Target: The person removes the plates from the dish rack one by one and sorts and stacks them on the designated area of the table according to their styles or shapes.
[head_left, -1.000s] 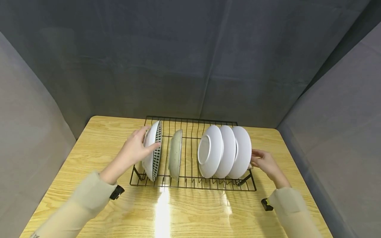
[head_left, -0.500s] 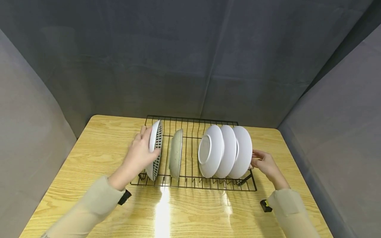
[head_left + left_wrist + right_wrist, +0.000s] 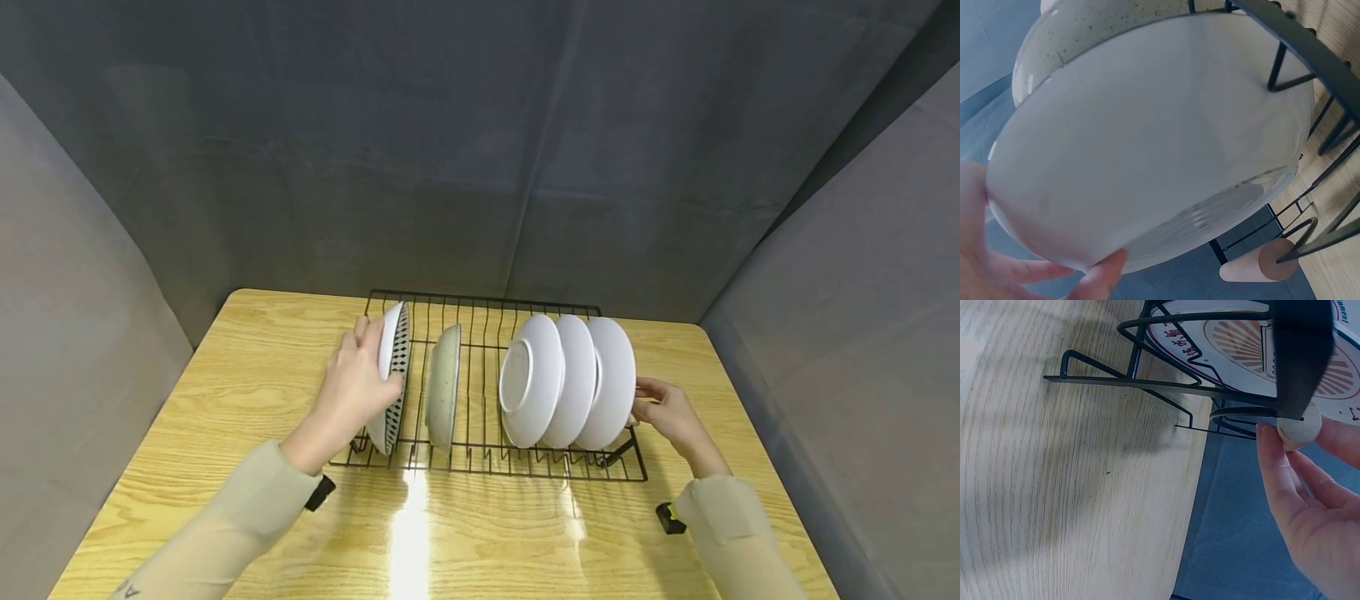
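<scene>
My left hand [image 3: 351, 392] grips a white dish with a black diamond-patterned inside [image 3: 395, 392], which stands on edge at the left end of a black wire dish rack [image 3: 480, 467]. The thumb lies over its patterned side and the fingers spread on the white back. In the left wrist view, fingertips [image 3: 1110, 262] press near the foot ring of the white underside [image 3: 1141, 137]. At the rack's other end, my right hand [image 3: 671, 417] pinches a round wooden handle [image 3: 1299, 428], beside the last white dish [image 3: 609, 383].
A speckled pale-green dish [image 3: 444, 387] stands on edge right of the patterned one. Two more white dishes [image 3: 531, 383] lean beside the last one. Everything is on a wooden table [image 3: 487, 533], with grey cloth [image 3: 375, 167] behind and at both sides.
My left hand has shifted right and farther over the patterned dish, its fingers now covering more of the white back. The right hand and the rack stay in place.
</scene>
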A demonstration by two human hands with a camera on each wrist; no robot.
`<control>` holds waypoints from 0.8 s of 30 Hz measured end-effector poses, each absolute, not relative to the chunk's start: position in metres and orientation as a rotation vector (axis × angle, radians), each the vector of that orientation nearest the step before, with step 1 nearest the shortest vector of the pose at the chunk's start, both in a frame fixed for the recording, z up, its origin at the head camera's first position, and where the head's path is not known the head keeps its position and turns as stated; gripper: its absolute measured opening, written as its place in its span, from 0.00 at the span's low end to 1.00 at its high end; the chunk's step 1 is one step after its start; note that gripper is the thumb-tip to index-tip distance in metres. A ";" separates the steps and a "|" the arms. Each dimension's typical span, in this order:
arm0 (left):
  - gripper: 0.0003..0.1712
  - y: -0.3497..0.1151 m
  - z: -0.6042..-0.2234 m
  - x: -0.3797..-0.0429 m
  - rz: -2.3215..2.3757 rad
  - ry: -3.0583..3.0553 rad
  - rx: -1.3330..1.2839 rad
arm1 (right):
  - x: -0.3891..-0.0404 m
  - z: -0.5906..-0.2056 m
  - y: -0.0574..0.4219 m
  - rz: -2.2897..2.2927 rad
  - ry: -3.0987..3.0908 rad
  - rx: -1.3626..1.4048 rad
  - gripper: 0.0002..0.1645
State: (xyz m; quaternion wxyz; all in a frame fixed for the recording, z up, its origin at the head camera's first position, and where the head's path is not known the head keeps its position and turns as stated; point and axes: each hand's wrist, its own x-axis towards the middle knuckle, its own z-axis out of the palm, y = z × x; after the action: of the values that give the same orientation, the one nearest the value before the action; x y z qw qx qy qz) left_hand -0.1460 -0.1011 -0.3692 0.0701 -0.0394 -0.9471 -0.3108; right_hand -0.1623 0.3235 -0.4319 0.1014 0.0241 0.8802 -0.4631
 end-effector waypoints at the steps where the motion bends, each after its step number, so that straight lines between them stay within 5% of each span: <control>1: 0.44 -0.101 -0.369 -0.146 -0.929 -2.842 -0.125 | -0.162 -0.432 0.324 -1.363 2.601 0.073 0.31; 24: 0.35 -0.107 -0.360 -0.166 -0.833 -2.837 -0.100 | -0.163 -0.434 0.324 -1.344 2.628 0.058 0.28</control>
State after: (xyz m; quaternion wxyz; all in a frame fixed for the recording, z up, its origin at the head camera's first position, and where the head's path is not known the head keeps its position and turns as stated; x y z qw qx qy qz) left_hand -0.1655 -0.1073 -0.3600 0.0916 -0.0336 -0.9549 -0.2804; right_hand -0.1632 0.3242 -0.4340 0.0945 0.0197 0.8861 -0.4534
